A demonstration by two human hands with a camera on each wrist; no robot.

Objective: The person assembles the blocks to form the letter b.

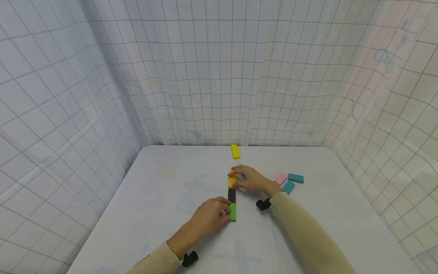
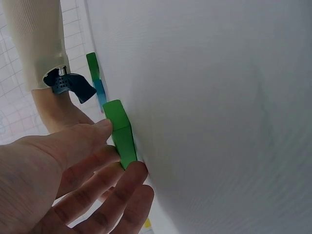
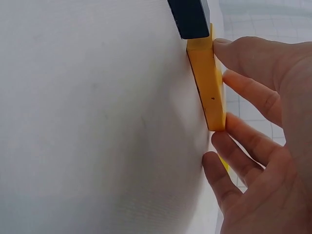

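A green block [image 1: 233, 213], a black block [image 1: 232, 195] and an orange block [image 1: 232, 182] lie end to end in a line on the table. My left hand [image 1: 210, 213] pinches the green block between thumb and fingers; in the left wrist view that block [image 2: 122, 136] sits against the thumb tip. Farther up the line, my right hand [image 1: 251, 179] holds the orange block by its sides. The right wrist view shows the orange block [image 3: 207, 87] between thumb and fingers, with the dark block [image 3: 191, 19] at its near end.
Beyond the right hand, a yellow block [image 1: 235, 151] lies near the table's back edge. A pink block [image 1: 281, 178] and two teal blocks, one farther right [image 1: 295, 178], lie beside the right wrist. Grid-patterned white curtains [image 1: 212, 76] enclose the white table [image 1: 164, 213].
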